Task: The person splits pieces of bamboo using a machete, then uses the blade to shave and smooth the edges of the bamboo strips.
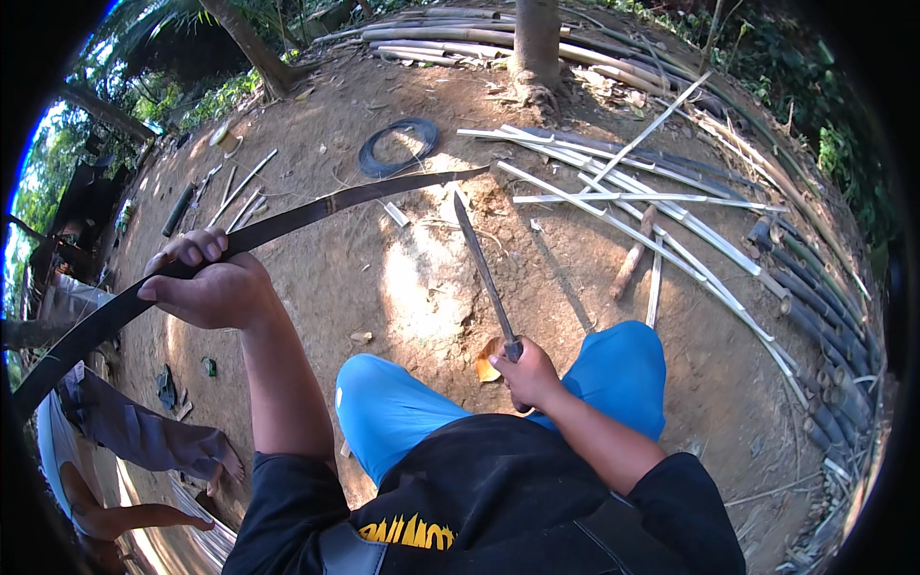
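My left hand (213, 286) is closed round a long, dark, flat bamboo strip (359, 195). The strip slants from the left edge of the view up to the middle, its far end reaching above the bare ground. In my right hand (529, 376) is the handle of a machete (482, 264), held between my knees. Its narrow dark blade points away from me, and its tip is a little below the strip's far end, apart from it. Beside my right fist lies a yellow-brown leaf (489, 361).
Pale split bamboo strips (661, 206) cross each other at right, near a short wooden stick (634, 254). Dark bamboo poles (815, 316) lie beyond. A black coil (372, 165) rests ahead, before a tree trunk (537, 48). Another person's leg (158, 436) shows at lower left.
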